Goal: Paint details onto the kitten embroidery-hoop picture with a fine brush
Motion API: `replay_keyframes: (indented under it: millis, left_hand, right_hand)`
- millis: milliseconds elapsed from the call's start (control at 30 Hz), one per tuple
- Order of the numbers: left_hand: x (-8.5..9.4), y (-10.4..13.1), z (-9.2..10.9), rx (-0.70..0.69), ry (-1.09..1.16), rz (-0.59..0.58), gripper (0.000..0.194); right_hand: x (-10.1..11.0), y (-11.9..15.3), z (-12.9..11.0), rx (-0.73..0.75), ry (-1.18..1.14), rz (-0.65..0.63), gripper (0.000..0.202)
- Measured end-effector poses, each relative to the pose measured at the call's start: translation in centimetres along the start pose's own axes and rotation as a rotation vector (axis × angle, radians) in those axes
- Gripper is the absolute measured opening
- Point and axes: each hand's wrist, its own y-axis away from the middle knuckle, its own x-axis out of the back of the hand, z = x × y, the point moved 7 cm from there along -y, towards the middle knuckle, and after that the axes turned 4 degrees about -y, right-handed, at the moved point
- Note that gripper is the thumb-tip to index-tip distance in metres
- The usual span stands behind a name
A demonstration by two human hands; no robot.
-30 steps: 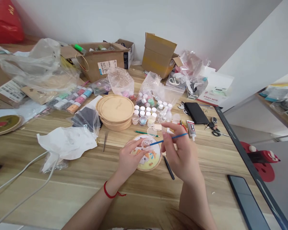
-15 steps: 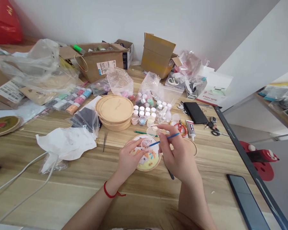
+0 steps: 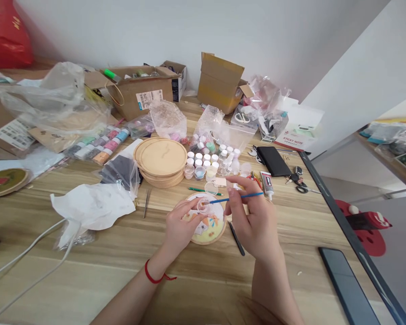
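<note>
My left hand [image 3: 182,225] pinches a small clear cup [image 3: 203,206] between thumb and fingers, over a round wooden-rimmed picture [image 3: 208,234] with a yellow lower part and orange and blue shapes. My right hand [image 3: 252,214] is closed on a thin blue paintbrush [image 3: 237,197]. The brush's bristle tip is at the cup, inside or against its rim; I cannot tell which. Just beyond the picture lie a green pencil [image 3: 196,189] and a clear round lid [image 3: 210,188]. A dark slim tool [image 3: 237,239] rests on the table right of the picture.
Behind my hands stand stacked wooden discs [image 3: 164,158] and several white-lidded jars [image 3: 206,158]. Tweezers [image 3: 146,203] and crumpled white paper [image 3: 94,205] lie left. A glue tube [image 3: 267,184], black wallet [image 3: 273,161], scissors [image 3: 304,188] and phone [image 3: 350,284] are on the right. Cardboard boxes [image 3: 219,83] line the back.
The paintbrush has tilted flatter, and its tip has shifted slightly up and left at the cup. My left hand keeps hold of the cup. The view has shifted slightly.
</note>
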Motion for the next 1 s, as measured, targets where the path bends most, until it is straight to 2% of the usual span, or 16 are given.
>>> replay_keyframes:
  millis: [200,367,500,567,733,800,933,1000]
  left_hand:
    - [0.1,0.0,-0.2,0.011,-0.033,-0.008,0.032]
    - [0.0,-0.1,0.0,-0.013,-0.032,-0.006,0.031]
    - [-0.2,0.0,-0.1,-0.007,-0.045,-0.010,0.030]
    - [-0.3,0.0,-0.2,-0.006,-0.041,-0.010,0.030]
    - [-0.3,0.0,0.1,-0.015,-0.024,-0.023,0.032]
    - [-0.3,0.0,0.0,-0.012,-0.026,-0.020,0.032]
    - [-0.3,0.0,-0.2,-0.004,-0.023,-0.010,0.030]
    - [-0.3,0.0,-0.2,0.001,-0.019,-0.019,0.030]
  right_hand:
    - [-1.3,0.2,0.3,-0.046,0.036,-0.162,0.024]
    - [0.1,0.0,0.0,-0.019,-0.019,-0.026,0.023]
    - [-0.7,0.0,0.3,-0.023,0.066,-0.118,0.024]
    - [-0.7,0.0,0.3,-0.019,0.081,-0.126,0.024]
    - [0.7,0.2,0.1,-0.009,-0.060,0.014,0.024]
    - [0.4,0.1,0.2,-0.017,-0.036,-0.010,0.023]
    - [-0.9,0.0,0.6,-0.028,0.087,-0.138,0.023]
    - [-0.6,-0.1,0.4,-0.020,0.068,-0.105,0.023]
